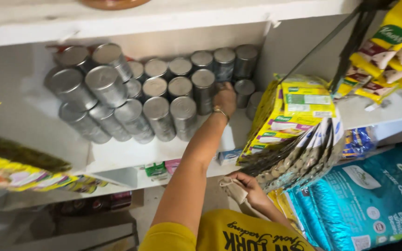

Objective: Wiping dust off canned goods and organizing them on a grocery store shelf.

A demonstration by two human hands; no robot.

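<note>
My left hand [224, 98], with a gold bracelet at the wrist, reaches up onto a white shelf [131, 155]. Its fingers curl around a silver tin can [223, 62] in the back rows. Several more silver cans [117, 97] stand stacked in tiers to the left of that hand, and a few more [245, 88] to its right. My right hand [252, 188] is low, near my yellow shirt, and grips a crumpled beige cloth [233, 188]. It is just under the shelf's front edge.
Yellow and green sachet strips [298, 109] hang right of the cans, with more [391, 51] at the top right. A teal sack [368, 200] stands at the lower right. Yellow packets [19, 174] lie at the left, and a lower shelf holds dark items [94, 204].
</note>
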